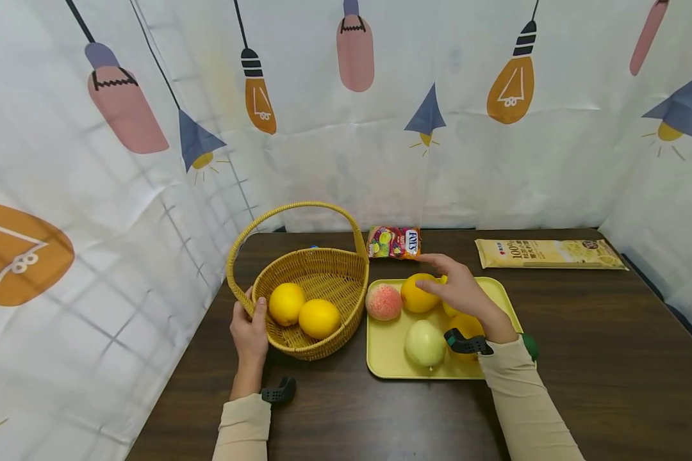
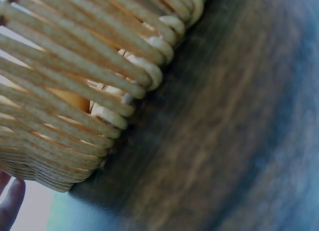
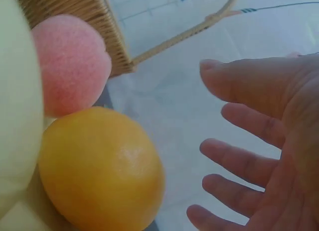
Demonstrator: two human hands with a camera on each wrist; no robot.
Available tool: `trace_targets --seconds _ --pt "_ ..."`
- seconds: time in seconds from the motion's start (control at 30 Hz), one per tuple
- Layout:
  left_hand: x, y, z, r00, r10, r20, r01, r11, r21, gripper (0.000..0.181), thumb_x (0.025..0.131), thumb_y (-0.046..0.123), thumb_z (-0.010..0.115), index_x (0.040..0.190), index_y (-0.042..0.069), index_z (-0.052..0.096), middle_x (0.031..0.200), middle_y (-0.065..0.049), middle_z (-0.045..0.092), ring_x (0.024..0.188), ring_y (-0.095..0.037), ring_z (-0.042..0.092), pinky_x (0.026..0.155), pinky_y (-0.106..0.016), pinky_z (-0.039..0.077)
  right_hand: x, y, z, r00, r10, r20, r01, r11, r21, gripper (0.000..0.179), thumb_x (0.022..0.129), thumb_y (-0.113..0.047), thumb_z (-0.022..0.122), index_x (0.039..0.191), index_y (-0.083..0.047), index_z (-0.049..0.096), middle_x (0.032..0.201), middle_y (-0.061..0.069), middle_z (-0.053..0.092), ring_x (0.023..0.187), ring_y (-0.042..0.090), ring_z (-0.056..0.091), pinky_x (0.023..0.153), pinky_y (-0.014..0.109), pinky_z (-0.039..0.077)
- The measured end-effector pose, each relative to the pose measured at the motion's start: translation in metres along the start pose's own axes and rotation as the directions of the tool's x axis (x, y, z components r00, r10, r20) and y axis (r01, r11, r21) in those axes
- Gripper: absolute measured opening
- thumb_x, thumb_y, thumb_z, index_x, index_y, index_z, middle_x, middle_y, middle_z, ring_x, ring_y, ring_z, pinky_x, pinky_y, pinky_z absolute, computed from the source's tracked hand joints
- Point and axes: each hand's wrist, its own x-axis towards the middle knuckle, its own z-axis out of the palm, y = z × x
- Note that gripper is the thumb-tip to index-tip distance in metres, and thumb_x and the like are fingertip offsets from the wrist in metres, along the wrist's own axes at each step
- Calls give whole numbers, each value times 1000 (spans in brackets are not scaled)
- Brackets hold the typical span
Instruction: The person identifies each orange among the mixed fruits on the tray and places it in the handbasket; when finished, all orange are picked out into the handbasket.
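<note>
My left hand [image 1: 250,333] grips the near-left side of a woven basket [image 1: 346,291] at the base of its arched handle, thumb over the rim. Inside the basket lie two oranges, one on the left [image 1: 286,303] and one on the right [image 1: 320,319]. Over a yellow tray [image 1: 387,365] hovers my right hand [image 1: 458,288], fingers spread and apart from the fruit in the right wrist view. Closest to it is an orange [image 3: 102,169], beside a pink peach [image 3: 72,66]. The tray also bears a pale green fruit [image 1: 425,344] and another orange [image 1: 467,326], partly hidden by my wrist.
Behind the tray lies a small colourful snack packet [image 1: 394,242]. A long yellow package [image 1: 550,254] rests at the back right of the dark wooden table [image 1: 600,346]. Something green [image 1: 529,346] shows past my right forearm. A printed curtain [image 1: 461,173] hangs behind.
</note>
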Motion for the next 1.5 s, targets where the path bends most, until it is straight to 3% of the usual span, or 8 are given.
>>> trace_targets --seconds 0.13,0.4,0.7,1.2,1.5 --pt "0 0 0 1000 2 -2 -2 1000 2 47 96 34 60 136 9 58 120 -16 65 91 -4 55 78 -24 41 2 6 3 999 34 32 -32 997 -64 55 92 -26 70 140 -8 52 145 16 46 132 41 40 106 59 32" --pt "0 1 0 1000 -3 4 3 1000 -12 47 97 34 60 137 9 57 125 -15 64 94 -5 54 80 -23 40 3 13 9 995 68 74 -61 995 -84 58 90 -24 72 141 -9 51 146 16 45 133 39 40 106 57 32" --pt "0 -1 -1 1000 -7 7 7 1000 -8 46 96 34 60 136 10 58 120 -16 65 89 -5 54 78 -24 41 3 17 12 989 66 136 -49 991 -122 62 88 -25 73 142 -5 49 143 19 47 122 37 48 101 54 38" --pt "-1 2 0 1000 -15 7 15 1000 -4 48 97 35 60 136 8 57 123 -15 64 92 -6 54 80 -24 40 2 23 10 988 100 114 -77 979 -189 50 84 -20 78 129 -8 60 129 18 46 106 34 51 94 52 42" --pt "-1 1 0 1000 -6 7 6 1000 -5 47 97 34 60 136 8 57 123 -15 64 93 -6 53 79 -24 40 2 30 10 981 126 147 -90 969 -232 68 83 -21 79 142 -7 48 142 21 44 118 37 49 101 55 38"
